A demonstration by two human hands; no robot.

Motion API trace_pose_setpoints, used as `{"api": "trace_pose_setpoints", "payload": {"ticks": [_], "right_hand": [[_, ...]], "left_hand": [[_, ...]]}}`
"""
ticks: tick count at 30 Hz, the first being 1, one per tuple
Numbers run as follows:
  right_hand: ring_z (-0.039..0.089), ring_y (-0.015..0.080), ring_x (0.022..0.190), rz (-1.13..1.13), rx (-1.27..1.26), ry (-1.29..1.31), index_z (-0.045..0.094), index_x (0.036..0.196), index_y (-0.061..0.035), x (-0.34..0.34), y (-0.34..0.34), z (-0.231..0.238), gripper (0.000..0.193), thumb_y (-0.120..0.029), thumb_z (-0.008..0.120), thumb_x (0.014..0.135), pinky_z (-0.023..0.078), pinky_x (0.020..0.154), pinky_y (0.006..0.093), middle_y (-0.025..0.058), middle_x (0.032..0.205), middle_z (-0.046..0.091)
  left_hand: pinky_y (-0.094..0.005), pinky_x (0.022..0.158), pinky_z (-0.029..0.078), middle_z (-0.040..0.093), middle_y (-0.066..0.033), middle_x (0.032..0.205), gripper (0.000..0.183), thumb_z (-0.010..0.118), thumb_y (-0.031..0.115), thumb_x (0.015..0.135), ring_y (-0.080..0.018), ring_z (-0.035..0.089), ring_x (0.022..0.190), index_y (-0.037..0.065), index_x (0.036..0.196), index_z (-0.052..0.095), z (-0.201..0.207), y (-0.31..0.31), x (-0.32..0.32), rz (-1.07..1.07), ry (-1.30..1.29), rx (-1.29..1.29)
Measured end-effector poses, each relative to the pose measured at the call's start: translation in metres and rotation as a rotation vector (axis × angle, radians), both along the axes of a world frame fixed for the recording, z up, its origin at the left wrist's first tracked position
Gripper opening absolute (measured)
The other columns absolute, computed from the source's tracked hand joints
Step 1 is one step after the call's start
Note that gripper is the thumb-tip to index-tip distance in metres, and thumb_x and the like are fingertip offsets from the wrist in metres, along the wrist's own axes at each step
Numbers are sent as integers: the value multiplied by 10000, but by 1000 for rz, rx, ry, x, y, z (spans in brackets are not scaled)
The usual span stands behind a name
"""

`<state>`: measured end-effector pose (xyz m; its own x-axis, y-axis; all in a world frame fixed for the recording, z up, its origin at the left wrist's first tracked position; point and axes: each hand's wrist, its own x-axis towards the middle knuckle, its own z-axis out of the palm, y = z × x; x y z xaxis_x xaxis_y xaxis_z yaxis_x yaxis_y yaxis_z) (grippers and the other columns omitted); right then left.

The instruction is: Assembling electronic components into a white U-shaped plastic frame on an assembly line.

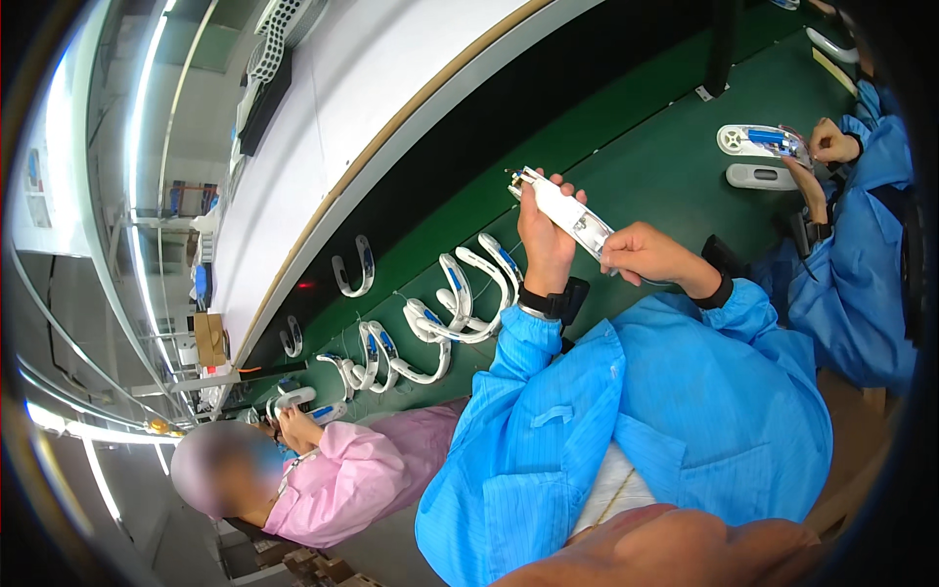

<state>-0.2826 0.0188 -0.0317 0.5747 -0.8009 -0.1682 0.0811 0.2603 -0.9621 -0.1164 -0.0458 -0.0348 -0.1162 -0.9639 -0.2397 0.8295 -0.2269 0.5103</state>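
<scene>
My left hand [547, 238] is closed around a long white plastic housing [562, 207], held tilted above the green bench. Small metal parts and thin wires show at the housing's far end. Toward its other end is an open recess with a small part inside. My right hand [649, 256] is closed in a pinch at that recessed end, fingertips against it. What lies between those fingers is hidden, though a thin grey strand shows beneath the hand. Dark bands circle both my wrists.
Several curved white U-shaped parts [458, 293] stand along the green bench [626, 166] to the left. Beyond runs a white shelf [362, 73] with a wooden edge. A person in pink [362, 470] works at left, and another in blue [851, 245] handles a white device [758, 140] at right.
</scene>
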Motion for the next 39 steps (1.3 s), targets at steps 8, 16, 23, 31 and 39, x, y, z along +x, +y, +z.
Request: {"api": "trace_pose_setpoints", "payload": {"ticks": [8,16,23,31,39], "right_hand": [[464,77,412,-14,64,38,620,729,19,5,7,-17,214,-148,558,848,334,432,239,19,529,528],[473,66,441,-49,84,26,621,763,6,10,6,-21,209,-157,550,873,329,427,225,19,595,561],[531,99,470,-250,-54,201,621,765,-11,16,12,-7,159,-141,576,844,394,461,257,42,555,580],[596,301,561,-384,-468,519,651,767,-46,20,11,-22,92,-136,636,766,461,539,392,131,634,618],[632,276,587,-318,-551,687,662,790,-39,6,27,-24,146,-184,671,773,480,543,365,115,654,644]], "left_hand": [[-390,729,483,519,-74,950,299,385,347,992,-183,515,796,91,1133,451,5,12,-4,-10,-100,-21],[-407,732,490,520,-79,960,306,361,338,998,-190,527,800,93,1167,436,1,17,-4,-16,-122,-20],[-420,718,516,521,-97,973,346,321,312,1008,-189,542,785,113,1290,346,-5,23,-14,55,-323,-94],[-413,730,527,516,-96,985,370,393,191,987,-183,551,785,117,1332,282,-7,29,-22,70,-357,-114],[-418,747,525,521,-85,981,420,471,86,944,-176,553,791,133,1321,292,-10,27,-14,133,-267,-102]]}}
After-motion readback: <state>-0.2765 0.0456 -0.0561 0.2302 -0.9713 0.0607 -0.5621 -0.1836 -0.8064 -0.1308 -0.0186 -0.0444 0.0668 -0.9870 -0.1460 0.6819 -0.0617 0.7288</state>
